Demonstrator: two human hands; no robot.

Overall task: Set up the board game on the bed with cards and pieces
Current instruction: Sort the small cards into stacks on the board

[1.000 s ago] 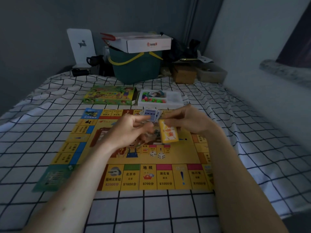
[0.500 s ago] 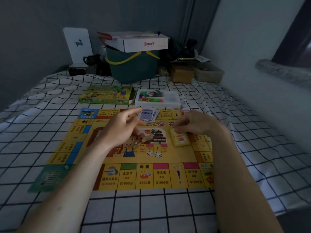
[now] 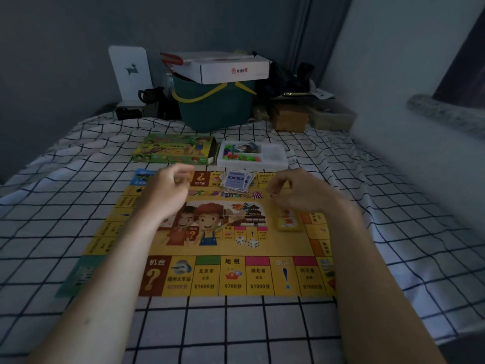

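Above the game board (image 3: pixel 210 248) on the bed, left hand (image 3: pixel 168 191) and right hand (image 3: pixel 301 191), each grip loosely curled, empty

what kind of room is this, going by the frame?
Most likely a bedroom, with the game laid out on a bed: a grid-pattern bedsheet covers the whole surface under the game board, walls close in on both sides, and a green bucket and boxes sit at the far end.
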